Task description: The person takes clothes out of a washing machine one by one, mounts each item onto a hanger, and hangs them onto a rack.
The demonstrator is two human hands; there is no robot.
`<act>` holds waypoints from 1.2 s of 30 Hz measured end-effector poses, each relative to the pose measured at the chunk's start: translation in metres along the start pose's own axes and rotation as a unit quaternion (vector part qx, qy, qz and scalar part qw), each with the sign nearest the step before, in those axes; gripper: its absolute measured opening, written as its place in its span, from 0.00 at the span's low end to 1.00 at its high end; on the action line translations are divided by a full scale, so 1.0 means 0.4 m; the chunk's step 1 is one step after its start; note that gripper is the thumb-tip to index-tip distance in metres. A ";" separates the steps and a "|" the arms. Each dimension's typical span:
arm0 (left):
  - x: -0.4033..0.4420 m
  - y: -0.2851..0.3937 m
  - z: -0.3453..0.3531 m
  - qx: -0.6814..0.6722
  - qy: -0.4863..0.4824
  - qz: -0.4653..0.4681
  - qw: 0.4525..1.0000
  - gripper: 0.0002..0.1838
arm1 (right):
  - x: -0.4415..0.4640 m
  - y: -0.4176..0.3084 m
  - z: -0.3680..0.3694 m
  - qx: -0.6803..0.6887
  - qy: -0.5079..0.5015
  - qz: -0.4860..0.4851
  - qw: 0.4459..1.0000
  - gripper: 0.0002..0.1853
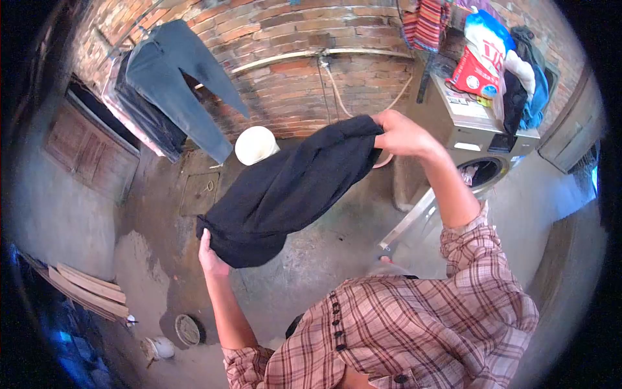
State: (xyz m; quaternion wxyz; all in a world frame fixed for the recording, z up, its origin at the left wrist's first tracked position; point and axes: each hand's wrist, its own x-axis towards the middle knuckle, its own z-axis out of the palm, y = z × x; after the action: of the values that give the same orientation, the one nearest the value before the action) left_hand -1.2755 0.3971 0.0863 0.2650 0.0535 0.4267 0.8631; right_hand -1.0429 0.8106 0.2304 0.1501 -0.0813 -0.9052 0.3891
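Holding a black garment (291,185) aloft on a slant between both hands, above the concrete floor (317,249) and partly in front of a white bucket (254,144). Pinching its lower end with the left hand (214,257), thumb-side showing and most fingers out of sight behind cloth, while clutching the bunched upper end tightly in the right hand (403,135), near the washing machine (447,126).

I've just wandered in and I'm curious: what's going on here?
A person in a plaid shirt holds a dark cloth in the air: the left hand grips its lower end, the right hand its upper end. Trousers hang to the left by a brick wall, and a washing machine stands to the right with a bag on top.
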 end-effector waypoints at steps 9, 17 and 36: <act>0.255 0.034 -0.330 0.335 0.264 -0.036 0.904 0.26 | 0.257 -0.050 0.022 0.203 -0.359 -0.206 0.888 0.17; 0.484 0.042 -0.252 0.775 0.112 -0.168 0.599 0.33 | 0.465 0.053 0.048 0.426 -0.166 0.055 0.888 0.21; 0.723 0.364 0.692 0.615 -0.265 0.385 0.635 0.46 | 0.935 -0.181 0.133 0.561 0.009 0.084 0.824 0.21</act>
State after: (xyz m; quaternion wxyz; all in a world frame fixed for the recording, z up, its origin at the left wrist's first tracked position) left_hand -1.4942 0.6664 0.3334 -0.0838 0.5898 0.7109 0.3738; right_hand -1.4151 0.8235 0.3263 0.1449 -0.0624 -0.5193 0.8399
